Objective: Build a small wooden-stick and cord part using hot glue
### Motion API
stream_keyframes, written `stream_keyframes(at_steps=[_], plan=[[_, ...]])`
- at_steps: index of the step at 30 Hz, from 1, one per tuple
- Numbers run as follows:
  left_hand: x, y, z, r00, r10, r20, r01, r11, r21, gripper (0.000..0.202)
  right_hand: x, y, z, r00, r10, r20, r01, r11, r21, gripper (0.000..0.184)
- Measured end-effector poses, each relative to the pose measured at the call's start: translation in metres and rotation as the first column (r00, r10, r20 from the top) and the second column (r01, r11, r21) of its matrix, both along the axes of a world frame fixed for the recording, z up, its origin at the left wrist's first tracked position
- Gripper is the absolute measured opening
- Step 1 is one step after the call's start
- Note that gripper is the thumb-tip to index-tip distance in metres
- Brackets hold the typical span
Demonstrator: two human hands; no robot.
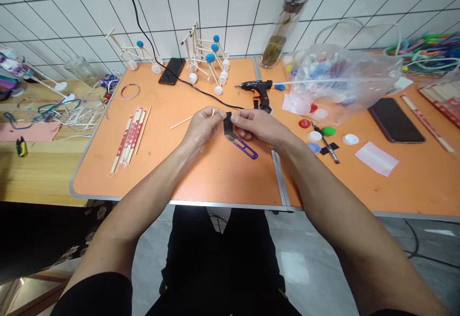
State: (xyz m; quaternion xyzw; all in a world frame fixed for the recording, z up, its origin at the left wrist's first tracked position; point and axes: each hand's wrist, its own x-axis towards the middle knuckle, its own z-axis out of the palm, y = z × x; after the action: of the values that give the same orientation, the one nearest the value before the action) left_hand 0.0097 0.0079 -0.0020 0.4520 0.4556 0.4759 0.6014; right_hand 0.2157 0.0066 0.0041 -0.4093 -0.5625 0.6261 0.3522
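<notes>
"What have you got there?"

"Your left hand (203, 126) is pinched firmly on a thin wooden stick (181, 122). Your right hand (259, 129) grips a black strip (227, 123) beside the stick's end, above the orange table (161, 181)."

"What's nearest?"

"Purple-handled snips (246, 148), just below."

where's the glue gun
In the head view, the black hot glue gun lies on the orange table, just beyond the person's right hand, with the clear plastic bag to its right.
</notes>
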Motion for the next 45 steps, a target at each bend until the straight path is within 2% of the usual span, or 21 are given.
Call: stream_keyframes(at_steps=[5,12,16,21,24,29,34,37,40,45], plan=[[0.002,-0.001,0.003,1.0,0.0,0.007,0.0,1.0,0.003,0.028,-0.01,-0.005,0.002,0.996,-0.08,0.031,0.079,0.996,0.034,0.042],[-0.002,-0.003,0.014,0.995,0.088,0.036,-0.086,0.995,-0.042,0.022,-0.012,-0.01,0.011,0.993,-0.107,0.045,0.105,0.993,0.054,0.026],[-0.001,-0.005,0.017,0.999,0.044,0.008,-0.044,0.998,-0.046,0.019,-0.013,-0.01,0.012,0.992,-0.117,0.045,0.115,0.992,0.055,0.024],[0.004,-0.008,0.015,0.999,-0.014,-0.045,0.015,1.0,0.011,0.033,-0.014,-0.009,0.011,0.987,-0.146,0.07,0.141,0.988,0.07,0.02],[0.005,-0.006,0.011,0.998,0.01,-0.068,-0.007,0.999,0.048,0.035,-0.014,-0.008,0.01,0.983,-0.149,0.108,0.139,0.986,0.094,0.02],[0.004,-0.002,0.01,0.992,0.065,-0.106,-0.055,0.994,0.093,0.022,-0.013,-0.008,0.008,0.979,-0.148,0.141,0.131,0.984,0.123,0.019],[0.003,0.001,0.008,0.982,0.085,-0.167,-0.059,0.986,0.155,0.019,-0.012,-0.006,0.005,0.975,-0.166,0.146,0.145,0.979,0.145,0.019],[0.003,0.001,0.007,0.981,0.082,-0.175,-0.056,0.987,0.148,0.019,-0.011,-0.005,0.004,0.975,-0.179,0.129,0.157,0.974,0.16,0.017],[0.002,-0.001,0.006,0.983,0.054,-0.175,-0.034,0.993,0.113,0.024,-0.011,-0.004,0.003,0.976,-0.185,0.117,0.167,0.974,0.15,0.016],[0.002,-0.004,0.007,0.985,-0.01,-0.173,0.025,0.996,0.085,0.049,-0.012,-0.003,0.002,0.972,-0.207,0.111,0.187,0.968,0.165,0.017]])
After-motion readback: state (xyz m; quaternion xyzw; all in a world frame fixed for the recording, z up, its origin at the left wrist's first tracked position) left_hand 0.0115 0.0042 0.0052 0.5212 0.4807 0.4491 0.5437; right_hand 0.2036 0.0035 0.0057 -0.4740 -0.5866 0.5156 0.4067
